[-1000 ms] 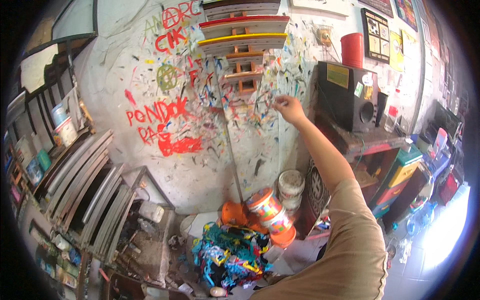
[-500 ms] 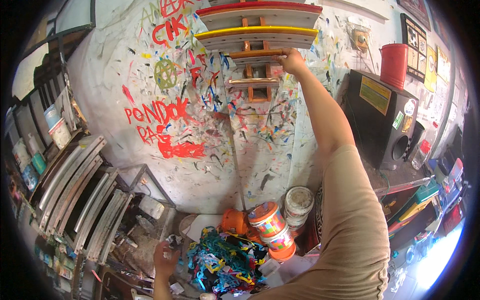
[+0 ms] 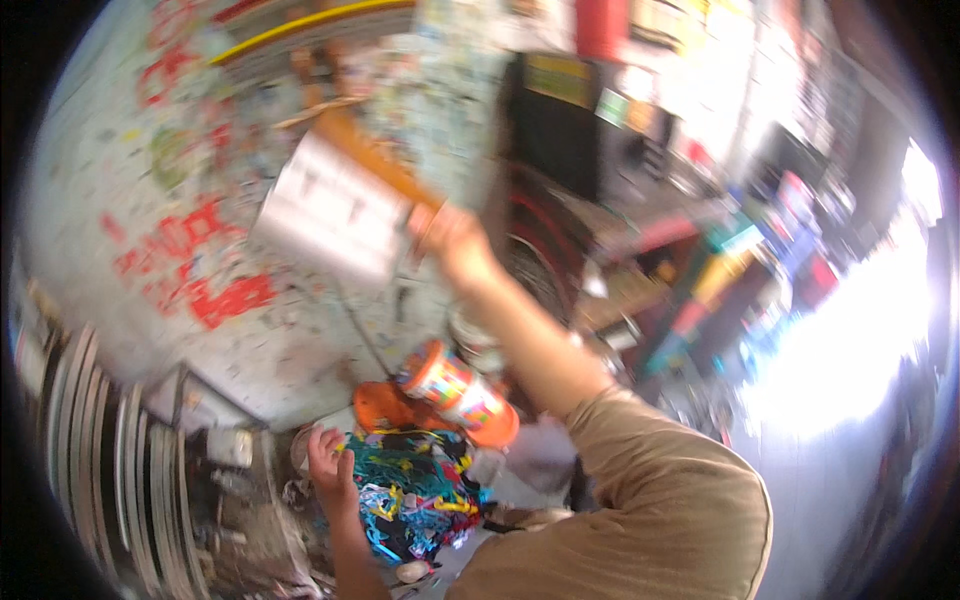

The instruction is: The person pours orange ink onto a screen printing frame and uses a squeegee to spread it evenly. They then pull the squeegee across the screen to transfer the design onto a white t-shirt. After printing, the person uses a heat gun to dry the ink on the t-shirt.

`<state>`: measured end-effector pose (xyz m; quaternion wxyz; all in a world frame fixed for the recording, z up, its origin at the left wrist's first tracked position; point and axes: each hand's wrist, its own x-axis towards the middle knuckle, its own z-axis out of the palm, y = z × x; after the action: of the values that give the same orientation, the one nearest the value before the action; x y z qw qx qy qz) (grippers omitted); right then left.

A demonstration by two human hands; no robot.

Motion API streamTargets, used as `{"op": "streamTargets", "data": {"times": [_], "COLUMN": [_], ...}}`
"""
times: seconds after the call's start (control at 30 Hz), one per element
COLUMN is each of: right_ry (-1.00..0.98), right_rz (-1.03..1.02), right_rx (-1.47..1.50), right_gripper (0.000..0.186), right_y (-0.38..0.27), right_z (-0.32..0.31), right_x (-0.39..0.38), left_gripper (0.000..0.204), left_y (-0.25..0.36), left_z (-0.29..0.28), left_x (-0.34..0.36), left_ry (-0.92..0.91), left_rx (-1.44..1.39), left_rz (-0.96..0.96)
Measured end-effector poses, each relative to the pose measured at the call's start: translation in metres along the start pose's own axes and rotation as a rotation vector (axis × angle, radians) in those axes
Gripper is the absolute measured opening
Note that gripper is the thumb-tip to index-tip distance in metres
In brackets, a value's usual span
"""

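Note:
My right hand (image 3: 447,240) is closed on the near end of a short, wide blade-like tool (image 3: 335,200). It has a pale, shiny flat face and an orange-brown edge, and looks like a squeegee; motion blurs it. The tool is held in the air, tilted, in front of the paint-smeared wall. Below on the left, my left hand (image 3: 332,465) is open with nothing in it, its fingers raised and apart. It hovers beside a heap of blue, black and yellow strips (image 3: 415,500).
Long tools with a yellow edge (image 3: 310,30) sit on the wall rack at the top. Slatted frames (image 3: 110,450) are stacked at left. Patterned orange-and-white buckets (image 3: 460,390) stand beyond the heap. A black speaker (image 3: 555,130) rests on a cluttered bench (image 3: 640,225) at right.
My right hand has taken the brown-edged tool off the wall rack and brought it down and nearer. The view has swung right. My left hand stays raised and open.

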<state>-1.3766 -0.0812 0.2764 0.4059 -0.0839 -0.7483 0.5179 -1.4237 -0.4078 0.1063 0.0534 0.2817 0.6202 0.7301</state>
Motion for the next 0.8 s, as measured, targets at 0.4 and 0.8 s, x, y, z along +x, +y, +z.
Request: {"op": "streamTargets", "data": {"times": [0.4,0.8], "right_ry": [0.411,1.685], "right_rz": [1.145,1.018], "right_rx": [0.024,-0.163], "right_gripper": [0.054,0.019], "right_y": [0.015,-0.155], "right_z": [-0.108,-0.366], "right_x": [-0.556,-0.980], "left_gripper": [0.055,0.032], "left_y": [-0.055,-0.032], "left_z": [0.183,0.495], "left_x": [-0.265,-0.593], "left_ry": [-0.672,-1.508], "left_rx": [-0.430,0.120], "left_rz": [-0.830,-0.124]}}
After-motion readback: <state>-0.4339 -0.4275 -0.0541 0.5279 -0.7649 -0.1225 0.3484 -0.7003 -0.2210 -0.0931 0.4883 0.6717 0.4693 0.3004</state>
